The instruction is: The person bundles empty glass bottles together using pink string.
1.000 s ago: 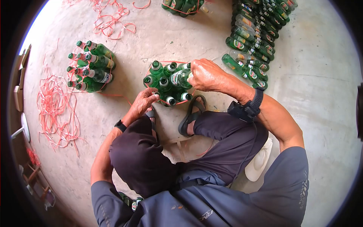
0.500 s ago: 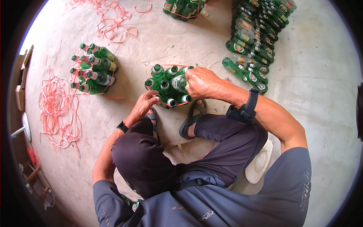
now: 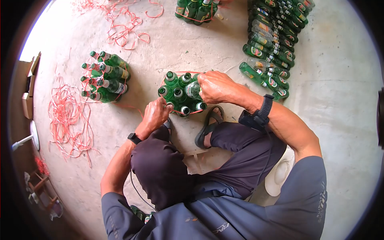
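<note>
A cluster of upright green glass bottles [image 3: 179,94] stands on the floor before me, looped by a red plastic strap [image 3: 196,112]. My right hand [image 3: 216,87] is closed around a tilted green bottle [image 3: 194,90] at the cluster's right side. The hand covers one end of it, and its labelled side faces up. At the cluster's near left, my left hand [image 3: 156,115] has its fingers closed beside a bottle neck. Whether they pinch the strap or the bottle is hidden.
A strapped bottle bundle [image 3: 106,76] stands at left, another [image 3: 197,10] at the far side. Tangled red straps [image 3: 68,118] lie leftward, more straps [image 3: 124,30] farther back. Rows of lying bottles [image 3: 272,44] fill the back right. My sandalled foot [image 3: 210,128] is close to the cluster.
The whole view has shifted slightly, so the floor items sit a little right and lower. My right hand still grips the tilted bottle, and my left hand stays at the cluster's near-left edge.
</note>
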`<state>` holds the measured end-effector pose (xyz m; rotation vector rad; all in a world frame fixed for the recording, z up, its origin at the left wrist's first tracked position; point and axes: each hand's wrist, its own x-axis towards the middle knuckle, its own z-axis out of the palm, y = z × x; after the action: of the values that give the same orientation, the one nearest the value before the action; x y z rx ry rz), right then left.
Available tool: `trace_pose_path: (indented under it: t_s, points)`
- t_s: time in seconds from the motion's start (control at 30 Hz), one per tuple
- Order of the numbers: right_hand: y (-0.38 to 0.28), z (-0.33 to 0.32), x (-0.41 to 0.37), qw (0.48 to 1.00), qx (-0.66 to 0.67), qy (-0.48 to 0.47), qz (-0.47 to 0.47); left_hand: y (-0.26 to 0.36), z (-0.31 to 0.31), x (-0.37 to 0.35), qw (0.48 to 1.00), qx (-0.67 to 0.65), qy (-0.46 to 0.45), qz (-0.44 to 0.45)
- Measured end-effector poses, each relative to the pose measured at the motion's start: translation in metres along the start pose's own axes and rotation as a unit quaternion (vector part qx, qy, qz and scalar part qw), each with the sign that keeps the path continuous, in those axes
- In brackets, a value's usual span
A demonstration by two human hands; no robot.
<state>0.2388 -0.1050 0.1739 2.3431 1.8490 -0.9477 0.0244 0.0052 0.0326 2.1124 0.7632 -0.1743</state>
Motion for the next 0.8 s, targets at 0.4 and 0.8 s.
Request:
trace_pose_path:
  t_s: [0.4, 0.8]
  points:
    - [0.006, 0.012, -0.004, 0.999, 0.022, 0.038, -0.005, 0.030, -0.012, 0.015, 0.973, 0.204, -0.020, 0.110]
    - [0.013, 0.009, -0.008, 0.999, 0.036, 0.024, -0.017, 0.042, 0.007, 0.041, 0.948, 0.301, 0.015, 0.105]
